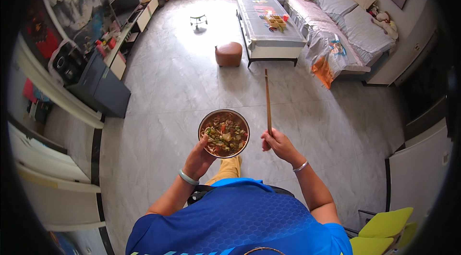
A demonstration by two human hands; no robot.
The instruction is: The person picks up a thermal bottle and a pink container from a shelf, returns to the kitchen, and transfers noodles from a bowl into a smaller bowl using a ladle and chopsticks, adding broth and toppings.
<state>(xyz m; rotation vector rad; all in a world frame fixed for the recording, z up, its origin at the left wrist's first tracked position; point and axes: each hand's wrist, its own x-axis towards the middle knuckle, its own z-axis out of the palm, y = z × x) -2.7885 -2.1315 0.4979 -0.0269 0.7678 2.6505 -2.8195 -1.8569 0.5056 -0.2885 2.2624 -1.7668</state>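
My left hand (200,157) holds a round bowl (223,134) from its lower left side, thumb over the rim. The bowl has a dark rim and is full of noodles in reddish broth, topped with chopped vegetables. To the right of the bowl, my right hand (279,143) is closed around wooden chopsticks (268,101), which point away from me and do not touch the food. The fingers under the bowl are hidden. A pale bangle is on my left wrist, a silver one on my right.
A brown leather pouf (228,54) stands ahead on grey tiles. Behind it, right of centre, is a covered coffee table (277,44) with a wooden divided tray (275,21). A covered sofa (338,35) lines the right, a dark cabinet (104,89) the left. Lime-green chair cushions (387,222) are lower right.
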